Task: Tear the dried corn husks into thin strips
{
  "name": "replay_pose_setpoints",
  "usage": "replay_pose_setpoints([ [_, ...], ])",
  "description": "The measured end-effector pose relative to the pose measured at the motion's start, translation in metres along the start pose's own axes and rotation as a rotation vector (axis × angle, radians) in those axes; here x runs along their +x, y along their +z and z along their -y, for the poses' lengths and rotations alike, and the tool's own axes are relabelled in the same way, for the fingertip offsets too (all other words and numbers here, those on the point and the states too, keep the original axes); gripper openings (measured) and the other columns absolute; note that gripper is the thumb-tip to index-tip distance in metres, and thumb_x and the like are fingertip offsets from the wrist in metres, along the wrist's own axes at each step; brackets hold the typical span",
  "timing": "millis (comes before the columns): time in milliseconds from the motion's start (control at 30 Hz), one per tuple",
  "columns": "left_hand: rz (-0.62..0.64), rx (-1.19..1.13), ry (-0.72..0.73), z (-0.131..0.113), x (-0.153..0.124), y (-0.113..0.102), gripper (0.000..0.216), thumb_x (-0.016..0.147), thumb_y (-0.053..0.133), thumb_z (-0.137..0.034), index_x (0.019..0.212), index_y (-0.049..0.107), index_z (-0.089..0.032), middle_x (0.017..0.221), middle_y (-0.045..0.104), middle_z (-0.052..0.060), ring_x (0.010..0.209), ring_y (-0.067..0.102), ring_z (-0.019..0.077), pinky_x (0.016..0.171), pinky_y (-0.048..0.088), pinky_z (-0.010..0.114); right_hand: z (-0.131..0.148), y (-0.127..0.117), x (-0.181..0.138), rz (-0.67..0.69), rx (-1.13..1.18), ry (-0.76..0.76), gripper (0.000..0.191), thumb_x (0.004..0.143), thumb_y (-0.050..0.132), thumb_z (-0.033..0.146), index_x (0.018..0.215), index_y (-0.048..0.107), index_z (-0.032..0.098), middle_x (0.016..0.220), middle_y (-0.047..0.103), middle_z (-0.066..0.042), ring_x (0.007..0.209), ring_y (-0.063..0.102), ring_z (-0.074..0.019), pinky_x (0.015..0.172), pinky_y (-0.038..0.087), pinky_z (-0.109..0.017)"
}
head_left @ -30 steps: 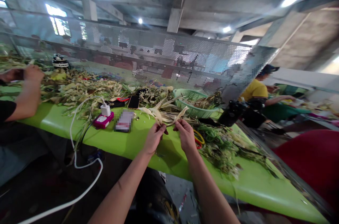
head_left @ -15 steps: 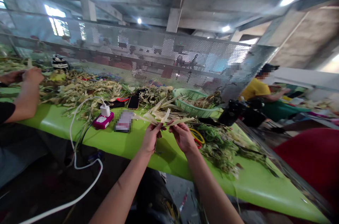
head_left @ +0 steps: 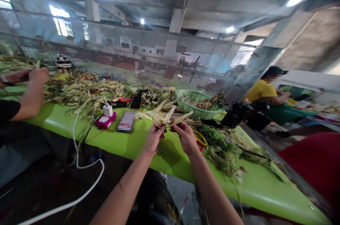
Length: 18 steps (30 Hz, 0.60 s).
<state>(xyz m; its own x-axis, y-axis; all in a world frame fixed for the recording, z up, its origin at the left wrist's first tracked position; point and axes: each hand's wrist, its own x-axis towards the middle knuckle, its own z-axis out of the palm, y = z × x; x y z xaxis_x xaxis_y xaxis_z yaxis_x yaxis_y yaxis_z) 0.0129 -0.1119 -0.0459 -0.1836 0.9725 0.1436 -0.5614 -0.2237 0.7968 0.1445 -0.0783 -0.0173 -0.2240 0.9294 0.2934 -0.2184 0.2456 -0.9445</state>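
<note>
Just above the green tabletop (head_left: 135, 143), my left hand (head_left: 153, 139) pinches the base of a fan of pale dried leaf strips (head_left: 168, 114), which look like corn husk. The strips spread up and out from the fingertips. Close beside it, my right hand (head_left: 187, 138) is closed on another pale strip (head_left: 183, 117) that points up to the right. A thin green piece shows between the two hands. My fingers hide where the strips meet. Yellow and red loops (head_left: 201, 139), perhaps scissor handles, lie just right of my right hand.
A green plastic basket (head_left: 196, 112) holds dried plant stuff. Left of my hands are two phones, a purple socket block (head_left: 105, 121) and a white cable (head_left: 86, 191). Leaf heaps (head_left: 85, 88) line the back; green fibres (head_left: 223, 150) lie right. Co-workers sit at left and far right.
The view has shifted slightly, moving the scene right. My right hand's strip now points more steeply upward. Both hands keep their pinch close together.
</note>
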Motion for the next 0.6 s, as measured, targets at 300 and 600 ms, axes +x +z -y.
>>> replay_pose_setpoints([
  [300,0.033,0.017,0.008,0.0032,-0.0010,-0.0008,0.025,0.071,0.070,-0.032,0.086,0.059,-0.015,0.067,0.057,-0.002,0.051,0.042,0.0052,0.051,0.031,0.020,-0.0023,0.0007,-0.0016,-0.038,0.062,-0.002,0.017,0.066,0.074,0.029,0.080,0.071,0.022,0.078,0.067,-0.002,0.064,0.051,-0.0146,0.062,0.043,-0.028],
  [600,0.021,-0.046,-0.052,0.0040,0.0004,0.0020,0.032,0.064,0.075,-0.035,0.083,0.060,-0.014,0.062,0.055,-0.003,0.048,0.043,0.0046,0.048,0.029,0.020,0.0026,0.0057,-0.0043,0.078,0.088,0.064,0.016,0.062,0.073,0.026,0.077,0.069,0.021,0.072,0.063,-0.001,0.061,0.050,-0.0144,0.055,0.040,-0.026],
])
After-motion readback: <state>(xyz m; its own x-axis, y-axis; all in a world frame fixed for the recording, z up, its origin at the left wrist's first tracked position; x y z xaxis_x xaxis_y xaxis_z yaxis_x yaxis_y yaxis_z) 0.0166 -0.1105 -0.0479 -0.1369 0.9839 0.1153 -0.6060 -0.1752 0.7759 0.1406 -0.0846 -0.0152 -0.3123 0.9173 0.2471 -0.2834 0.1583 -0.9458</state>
